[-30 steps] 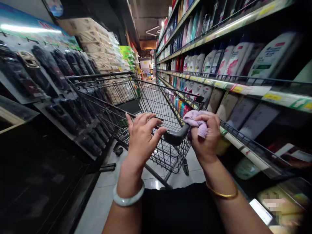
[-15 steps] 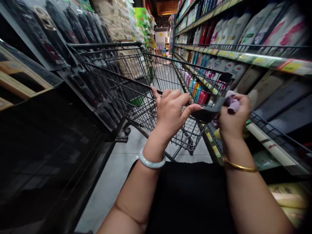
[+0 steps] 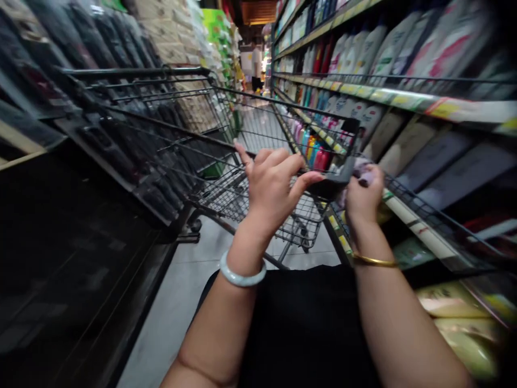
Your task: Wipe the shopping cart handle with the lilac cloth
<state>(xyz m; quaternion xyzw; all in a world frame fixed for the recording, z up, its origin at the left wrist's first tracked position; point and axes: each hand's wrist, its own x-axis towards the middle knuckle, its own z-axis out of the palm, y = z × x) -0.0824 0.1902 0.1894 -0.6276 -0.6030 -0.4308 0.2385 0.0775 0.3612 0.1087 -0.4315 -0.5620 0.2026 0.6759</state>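
Note:
A wire shopping cart (image 3: 278, 126) stands angled in front of me, with nothing visible in its basket. My left hand (image 3: 272, 188), below a pale bangle, is closed over the cart's dark handle bar, thumb along it. At the bar's right end, my right hand (image 3: 363, 196), below a gold bangle, is closed around a crumpled purple cloth (image 3: 365, 175). This hand is beside the dark end piece of the handle (image 3: 335, 186); whether it also grips the cart cannot be made out.
Shelves of bottles (image 3: 404, 97) line the right side. Packaged dark goods (image 3: 121, 124) hang at left above a black base (image 3: 72, 242). The tiled floor (image 3: 262, 121) runs down the aisle, where a person (image 3: 257, 67) stands far off.
The cart and both hands have shifted left in the view, and the shelves have moved left too. A person now shows at the aisle's far end. Both grips look the same.

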